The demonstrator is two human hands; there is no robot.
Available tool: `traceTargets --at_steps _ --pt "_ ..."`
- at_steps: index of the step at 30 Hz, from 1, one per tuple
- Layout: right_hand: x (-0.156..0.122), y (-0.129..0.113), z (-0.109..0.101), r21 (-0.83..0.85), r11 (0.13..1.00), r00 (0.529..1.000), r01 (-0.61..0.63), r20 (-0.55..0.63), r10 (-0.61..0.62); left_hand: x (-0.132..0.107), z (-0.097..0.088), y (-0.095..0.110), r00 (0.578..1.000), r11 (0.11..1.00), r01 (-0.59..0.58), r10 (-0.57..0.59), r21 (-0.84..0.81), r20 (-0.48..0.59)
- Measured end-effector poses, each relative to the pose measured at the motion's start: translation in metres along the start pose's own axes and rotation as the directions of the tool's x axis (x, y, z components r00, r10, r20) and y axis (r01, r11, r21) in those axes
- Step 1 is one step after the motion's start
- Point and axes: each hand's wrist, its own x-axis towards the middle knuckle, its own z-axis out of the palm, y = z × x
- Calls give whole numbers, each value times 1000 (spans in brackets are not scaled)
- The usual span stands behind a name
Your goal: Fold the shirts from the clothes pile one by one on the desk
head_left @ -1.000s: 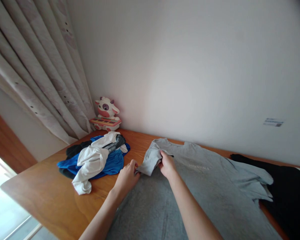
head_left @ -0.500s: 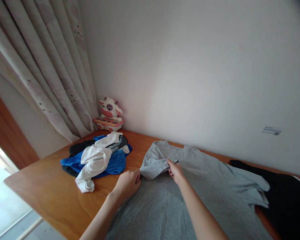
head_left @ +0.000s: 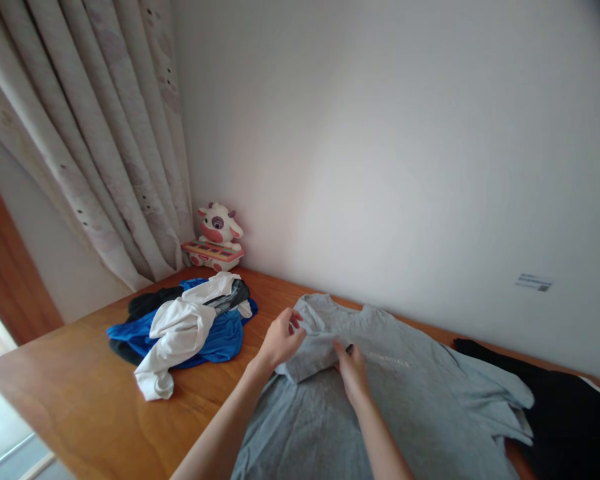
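A grey T-shirt [head_left: 405, 400] with pale lettering on its chest lies spread on the wooden table. Its left-side sleeve is folded inward over the body. My left hand [head_left: 281, 339] hovers at the outer edge of that sleeve, fingers loosely curled and apart, holding nothing that I can see. At the sleeve's opening, my right hand [head_left: 351, 372] pinches the grey cloth between thumb and fingers. Something small and dark shows by its index finger, too small to name. The shirt's lower part runs out of view at the bottom.
A heap of clothes, with a white garment [head_left: 183, 330] over a blue one [head_left: 227, 340], lies on the wooden table [head_left: 80, 393] at left. Behind it stands a cow toy keyboard [head_left: 215, 239] near the curtain [head_left: 115, 147]. A black garment [head_left: 570, 413] lies at right.
My left hand has let go of the shirt's side edge and moved up and right to the sleeve. My right hand still grips the sleeve, which now lies flatter. The camera view has shifted slightly.
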Motion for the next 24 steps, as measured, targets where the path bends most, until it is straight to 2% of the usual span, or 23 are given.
traceTargets --at_steps 3,5,8,11,15,19,21,24 --pt "-12 4 -2 -7 999 999 37 -2 -37 49 21 5 987 986 154 -152 58 -45" --pt "-17 6 -2 -13 998 998 62 -2 -62 74 31 3 984 978 176 -172 112 -45" --pt "-19 6 -2 -83 987 990 138 -10 -139 99 42 -2 988 965 155 -156 210 -10" --pt "-18 4 -1 -162 963 976 216 56 -210 115 51 -6 991 947 92 -116 308 62" --pt "-19 -3 1 -188 963 972 194 172 -162 134 57 -13 979 908 -17 -71 419 192" --pt "-22 -8 1 -225 955 953 194 276 -128 148 50 -24 943 877 -102 -65 470 325" --pt "-22 -7 3 -241 952 956 190 268 -123 153 46 -30 941 873 -97 -76 478 330" --pt "-19 -2 5 -245 961 981 129 172 -87 159 47 -34 972 877 -22 -93 479 215"
